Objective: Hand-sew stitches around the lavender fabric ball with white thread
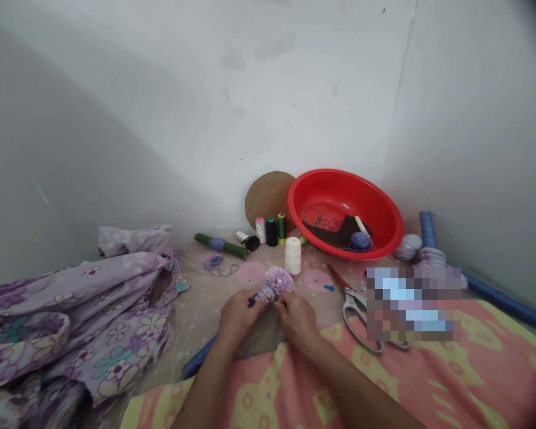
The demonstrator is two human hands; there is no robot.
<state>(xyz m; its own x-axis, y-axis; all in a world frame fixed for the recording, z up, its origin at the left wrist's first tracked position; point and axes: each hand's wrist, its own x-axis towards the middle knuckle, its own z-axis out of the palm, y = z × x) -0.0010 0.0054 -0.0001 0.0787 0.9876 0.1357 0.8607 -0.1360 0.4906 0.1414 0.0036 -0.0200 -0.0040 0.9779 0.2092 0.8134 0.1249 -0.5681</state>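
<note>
At left, soft floral cloth (136,333) lies crumpled. The narrow, wrapped end of a floral bundle (279,279) is pinched in the left hand (239,316), the nearer to that end. Its long axis is slanted from this grip, away and rightward, to a rounded, fan-like head. The right hand's (298,319) fingertips are pressed together beside the wrapping; any thread held cannot be discerned. Farther right: smooth red plastic basin (386,211), metal-handled scissors (348,290).

Prob. home craft corner, w/ plain wht. walls (295,107), thread spools (272,232), yarn balls (408,246), scissors (347,290), red plastic basin (352,205), floral fabric (116,357), blanket (259,402)
</note>
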